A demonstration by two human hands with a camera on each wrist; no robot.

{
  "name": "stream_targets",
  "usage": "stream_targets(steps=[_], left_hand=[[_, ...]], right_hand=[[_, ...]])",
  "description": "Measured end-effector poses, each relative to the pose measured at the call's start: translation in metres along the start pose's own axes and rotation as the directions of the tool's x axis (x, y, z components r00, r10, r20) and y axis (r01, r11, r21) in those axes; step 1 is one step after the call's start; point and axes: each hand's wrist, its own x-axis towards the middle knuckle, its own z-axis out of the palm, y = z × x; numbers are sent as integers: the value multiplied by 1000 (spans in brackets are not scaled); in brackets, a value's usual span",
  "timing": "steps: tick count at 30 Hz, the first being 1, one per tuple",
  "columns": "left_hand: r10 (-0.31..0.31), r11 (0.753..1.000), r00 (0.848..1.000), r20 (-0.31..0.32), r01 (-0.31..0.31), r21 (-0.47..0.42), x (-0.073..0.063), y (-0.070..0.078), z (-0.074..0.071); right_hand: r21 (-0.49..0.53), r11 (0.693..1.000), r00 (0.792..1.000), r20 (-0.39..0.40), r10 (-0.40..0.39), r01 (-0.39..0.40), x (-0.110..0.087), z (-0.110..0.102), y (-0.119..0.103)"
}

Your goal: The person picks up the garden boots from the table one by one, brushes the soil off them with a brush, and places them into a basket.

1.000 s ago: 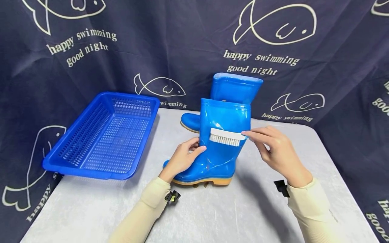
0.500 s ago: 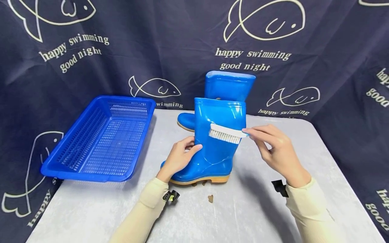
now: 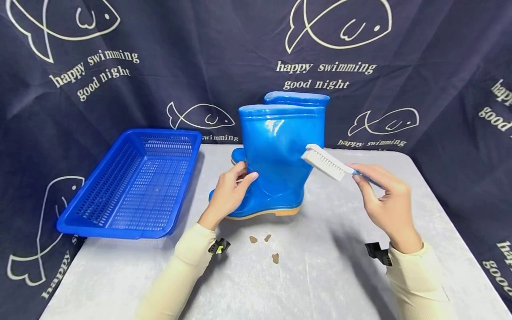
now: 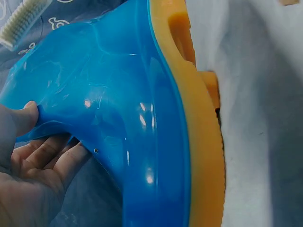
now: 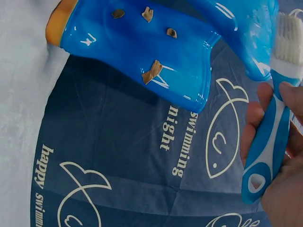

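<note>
A basket (image 3: 116, 232) sits left, a second boot (image 3: 298, 98) behind; the left hand (image 3: 227, 192) grips the front boot (image 3: 280, 155), toe leftward; the right hand (image 3: 389, 199) pinches the brush (image 3: 326, 162), slanting up-left.

Two boots (image 3: 280, 151), one brush (image 3: 326, 163), one basket (image 3: 116, 232), at least seven flakes (image 3: 275, 258).

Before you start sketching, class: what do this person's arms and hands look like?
Long cream sleeves reach both wrists. The left hand and right hand are bare. A small black fitting sits at the right wrist; the left wrist's black fitting shows a yellow-green patch.
</note>
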Motion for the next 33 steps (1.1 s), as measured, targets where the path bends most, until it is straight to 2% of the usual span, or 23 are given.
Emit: stream_targets(steps=[3, 8, 11, 17, 22, 27, 30, 33], left_hand=[[27, 999, 999, -20, -26, 22, 4, 6, -3], [81, 994, 996, -36, -78, 79, 9, 14, -9], [111, 993, 993, -36, -109, 51, 12, 18, -13], [160, 983, 987, -7, -160, -93, 17, 30, -25], [162, 979, 987, 20, -158, -128, 20, 39, -36], [157, 986, 987, 43, -154, -65, 20, 46, -41], [189, 982, 982, 12, -190, 9, 20, 48, -44], [237, 966, 971, -40, -231, 114, 19, 51, -48]], right_hand=[[22, 998, 995, -78, 60, -58, -3, -4, 2], [53, 981, 964, -185, 192, -185, -6, -10, 3], [63, 975, 958, -183, 220, -212, -7, -12, 2], [51, 977, 965, -151, 213, -207, -10, -14, 5], [50, 976, 966, -143, 217, -212, -12, -11, 8], [64, 977, 968, -142, 209, -201, -12, -7, 7], [70, 977, 969, -136, 207, -199, -11, -4, 6], [68, 978, 969, -140, 204, -196, -11, -2, 6]])
